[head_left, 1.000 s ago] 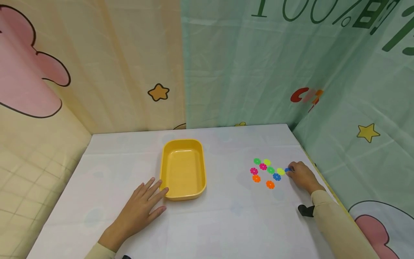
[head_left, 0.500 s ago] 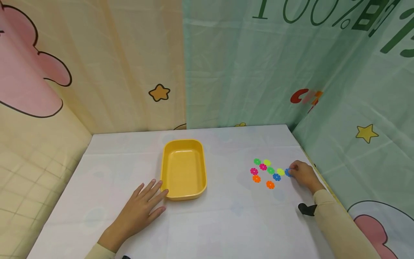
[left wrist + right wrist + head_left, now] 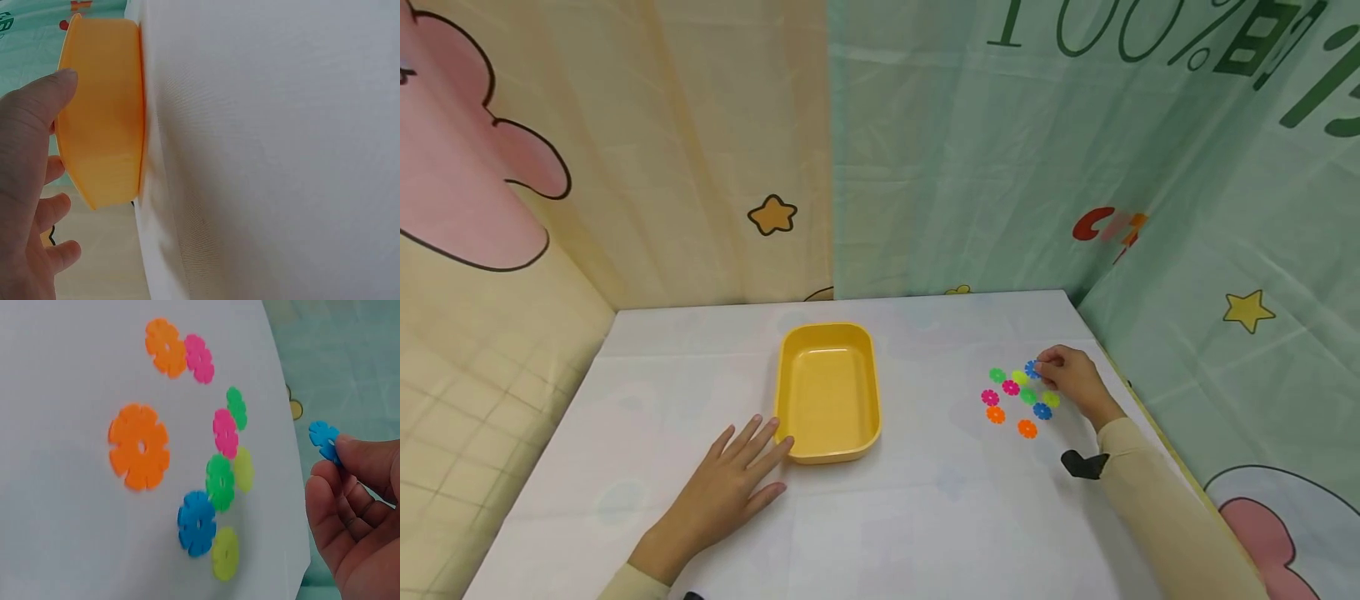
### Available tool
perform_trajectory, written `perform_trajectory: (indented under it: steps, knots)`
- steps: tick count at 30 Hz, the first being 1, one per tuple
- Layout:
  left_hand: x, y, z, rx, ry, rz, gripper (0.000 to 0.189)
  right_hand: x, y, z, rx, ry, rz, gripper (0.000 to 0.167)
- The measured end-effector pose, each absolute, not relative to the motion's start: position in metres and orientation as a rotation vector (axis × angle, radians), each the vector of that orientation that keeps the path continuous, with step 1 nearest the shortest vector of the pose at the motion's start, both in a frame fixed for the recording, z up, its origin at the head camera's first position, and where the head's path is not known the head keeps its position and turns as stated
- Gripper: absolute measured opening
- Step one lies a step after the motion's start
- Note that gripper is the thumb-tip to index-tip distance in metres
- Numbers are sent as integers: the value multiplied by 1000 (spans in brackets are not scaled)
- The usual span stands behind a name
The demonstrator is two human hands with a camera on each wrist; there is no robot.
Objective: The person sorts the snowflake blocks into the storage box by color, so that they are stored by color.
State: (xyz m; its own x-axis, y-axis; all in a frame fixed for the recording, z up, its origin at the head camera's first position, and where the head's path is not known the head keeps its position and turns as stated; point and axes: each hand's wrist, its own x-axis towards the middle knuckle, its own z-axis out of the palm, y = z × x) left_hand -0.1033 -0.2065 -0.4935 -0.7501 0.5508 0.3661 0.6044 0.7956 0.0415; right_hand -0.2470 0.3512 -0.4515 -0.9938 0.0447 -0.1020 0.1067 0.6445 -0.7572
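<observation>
My right hand (image 3: 1073,379) pinches a blue snowflake disc (image 3: 324,439) between thumb and fingers, raised over the other discs. Below it on the white table lie several notched plastic discs: a second blue disc (image 3: 197,524), an orange disc (image 3: 128,450), a pink disc (image 3: 225,433), a green disc (image 3: 220,482) and a yellow disc (image 3: 225,554) among them. My left hand (image 3: 718,492) has its fingers spread at the near left corner of a yellow tray (image 3: 829,392). In the left wrist view the thumb overlaps the tray's rim.
A white cloth covers the table (image 3: 925,517). Printed curtains (image 3: 955,167) rise along its back and right edges, with a tiled-pattern sheet on the left. The yellow tray stands left of the discs, with bare cloth between them.
My right hand has lifted the blue disc off the table's right side and carried it left and away from me, over the group. My left hand has stayed by the tray.
</observation>
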Motion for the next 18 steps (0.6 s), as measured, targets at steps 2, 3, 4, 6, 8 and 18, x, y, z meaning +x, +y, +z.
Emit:
perform_trajectory:
  steps: [2, 3, 4, 6, 8, 18]
  knots:
    - [-103, -205, -492, -866, -2682, -214, 61, -250, 339, -449, 105, 2754, -1331, 24]
    - [-103, -205, -491, -861, -2696, -210, 63, -252, 334, -448, 93, 2744, -1343, 24]
    - [-103, -205, -491, -854, -2710, -209, 65, -253, 327, -447, 80, 2736, -1356, 25]
    - [-103, -204, -490, -843, -2735, -199, 67, -258, 314, -445, 65, 2713, -1387, 25]
    - [-103, -204, -490, -839, -2754, -193, 69, -262, 301, -443, 57, 2682, -1417, 25]
    - [-102, -205, -492, -832, -2780, -155, 72, -279, 231, -429, 21, 2541, -1561, 21]
